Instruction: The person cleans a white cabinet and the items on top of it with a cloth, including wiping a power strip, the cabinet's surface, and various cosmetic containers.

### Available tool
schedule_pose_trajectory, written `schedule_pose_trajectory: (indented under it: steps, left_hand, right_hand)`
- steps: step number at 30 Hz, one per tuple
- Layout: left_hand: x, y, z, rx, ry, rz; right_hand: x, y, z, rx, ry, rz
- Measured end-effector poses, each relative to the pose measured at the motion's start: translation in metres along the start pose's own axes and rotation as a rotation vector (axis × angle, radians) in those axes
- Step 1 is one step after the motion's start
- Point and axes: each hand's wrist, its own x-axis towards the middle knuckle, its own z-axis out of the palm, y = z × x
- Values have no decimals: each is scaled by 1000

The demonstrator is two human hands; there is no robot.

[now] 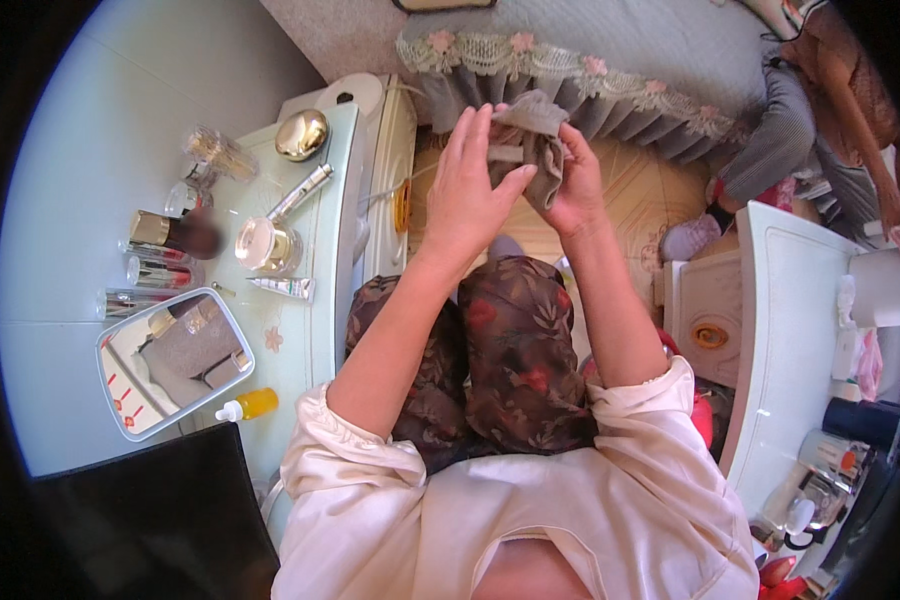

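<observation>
A crumpled grey-brown cloth piece (544,124) with a paler strip is held up between my hands, over the floor beyond my knees. Its exact kind is hard to tell; it may be a small garment. My right hand (581,184) grips its right side, thumb on the front edge and the other fingers mostly hidden behind. On the left side, my left hand (465,184) has its fingers stretched upward along the cloth, and its thumb lies across the lower front.
At left, a glass-topped table (307,330) carries a mirror (187,360), a yellow dropper bottle (259,403), a cream jar (268,245) and a gold compact (302,135). A lace-trimmed bed (607,45) stands ahead. Another person's leg (769,135) and a white cabinet (787,300) are at right.
</observation>
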Motion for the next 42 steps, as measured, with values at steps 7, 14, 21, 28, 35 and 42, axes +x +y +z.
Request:
schedule_pose_trajectory:
  steps: [7, 14, 21, 28, 35, 42]
  left_hand:
    - [16, 0, -34, -229, 139, -167]
    - [44, -16, -82, -923, 127, -474]
    - [39, -17, -102, -1230, 78, -546]
    - [22, -51, -88, -813, 104, -610]
    - [24, -54, -57, -478, 223, -465]
    - [30, -12, -29, -327, -49, -134]
  right_hand:
    - [5, -8, 55, -248, -125, 145]
    - [2, -1, 113, -644, -67, 297]
    - [-12, 4, 111, -892, 5, 102]
    - [-2, -9, 110, -948, 104, -92]
    - [3, -10, 115, -592, 140, 64]
    - [8, -21, 82, -1004, 211, -101]
